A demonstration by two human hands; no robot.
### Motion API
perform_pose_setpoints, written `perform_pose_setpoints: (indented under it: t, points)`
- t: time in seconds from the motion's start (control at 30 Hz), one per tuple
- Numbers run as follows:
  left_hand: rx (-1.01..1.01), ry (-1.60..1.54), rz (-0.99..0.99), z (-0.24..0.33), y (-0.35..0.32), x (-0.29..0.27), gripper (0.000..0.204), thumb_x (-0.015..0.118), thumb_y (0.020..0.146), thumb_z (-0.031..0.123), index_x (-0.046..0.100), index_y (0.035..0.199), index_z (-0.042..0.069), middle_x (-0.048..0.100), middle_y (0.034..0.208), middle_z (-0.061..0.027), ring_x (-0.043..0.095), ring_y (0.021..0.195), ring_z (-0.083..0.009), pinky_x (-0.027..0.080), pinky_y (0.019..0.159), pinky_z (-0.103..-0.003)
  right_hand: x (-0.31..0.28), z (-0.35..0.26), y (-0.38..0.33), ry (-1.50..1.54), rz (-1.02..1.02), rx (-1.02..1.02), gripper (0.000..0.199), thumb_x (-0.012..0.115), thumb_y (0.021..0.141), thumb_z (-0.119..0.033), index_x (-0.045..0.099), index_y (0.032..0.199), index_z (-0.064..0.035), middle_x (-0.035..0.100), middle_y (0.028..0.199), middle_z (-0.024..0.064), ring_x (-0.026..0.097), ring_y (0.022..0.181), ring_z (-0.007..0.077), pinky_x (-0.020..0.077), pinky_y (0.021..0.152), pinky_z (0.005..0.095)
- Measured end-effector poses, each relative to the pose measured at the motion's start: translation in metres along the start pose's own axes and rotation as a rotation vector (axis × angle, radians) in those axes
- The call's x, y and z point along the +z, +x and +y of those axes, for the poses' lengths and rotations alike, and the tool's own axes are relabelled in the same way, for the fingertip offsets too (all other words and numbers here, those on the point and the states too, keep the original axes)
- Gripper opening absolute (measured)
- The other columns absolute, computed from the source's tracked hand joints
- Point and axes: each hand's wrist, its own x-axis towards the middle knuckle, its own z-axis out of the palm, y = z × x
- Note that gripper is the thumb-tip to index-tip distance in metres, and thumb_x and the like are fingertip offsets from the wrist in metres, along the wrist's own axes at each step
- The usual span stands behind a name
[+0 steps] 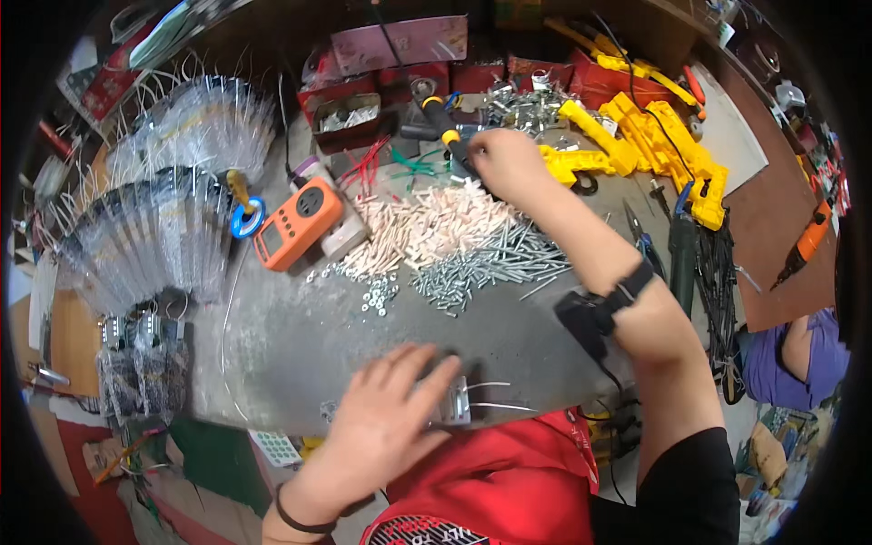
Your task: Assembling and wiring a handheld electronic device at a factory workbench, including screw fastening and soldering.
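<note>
A: Your left hand (386,413) lies flat, fingers spread, pressing a small metal part (452,402) at the counter (300,345) near edge.

B: And your right hand (507,162)?

A: Clenched around a black-handled tool (442,127), beyond the pale sleeve pile (427,227) and screws (490,265).
</note>
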Motion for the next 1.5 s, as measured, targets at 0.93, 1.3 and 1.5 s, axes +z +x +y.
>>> perform_pose_setpoints:
  t: [0.93, 1.3, 1.5]
  points:
    - [0.044, 0.361, 0.151, 0.039, 0.045, 0.072, 0.029, 0.055, 0.078, 0.013, 0.063, 0.104, 0.002, 0.057, 0.094, -0.0092, 0.056, 0.098, -0.0260, 0.037, 0.104, -0.050, -0.090, 0.033, -0.248, 0.856, 0.050, 0.534, 0.024, 0.057, 0.096, -0.011, 0.062, 0.111, 0.0065, 0.069, 0.089, 0.0097, 0.069, 0.067, 0.0150, 0.0510, 0.057, 0.0228]
    - [0.025, 0.261, 0.358, 0.038, 0.054, 0.085, 0.008, 0.057, 0.075, 0.009, 0.058, 0.082, 0.005, 0.053, 0.084, -0.0090, 0.051, 0.086, -0.0287, 0.042, 0.077, -0.040, -0.059, -0.039, -0.275, 0.994, -0.113, 0.478, 0.016, 0.060, 0.094, -0.004, 0.065, 0.107, 0.0036, 0.070, 0.086, 0.0072, 0.068, 0.070, 0.0115, 0.0546, 0.061, 0.0231]
    - [-0.038, 0.309, 0.337, 0.040, 0.053, 0.091, 0.014, 0.063, 0.076, 0.012, 0.056, 0.087, 0.005, 0.055, 0.087, -0.0110, 0.052, 0.093, -0.0302, 0.043, 0.081, -0.040, -0.040, -0.056, -0.270, 0.665, 0.056, 0.130, 0.020, 0.068, 0.084, -0.001, 0.067, 0.104, 0.0007, 0.067, 0.081, 0.0128, 0.066, 0.063, 0.0143, 0.0530, 0.058, 0.0278]
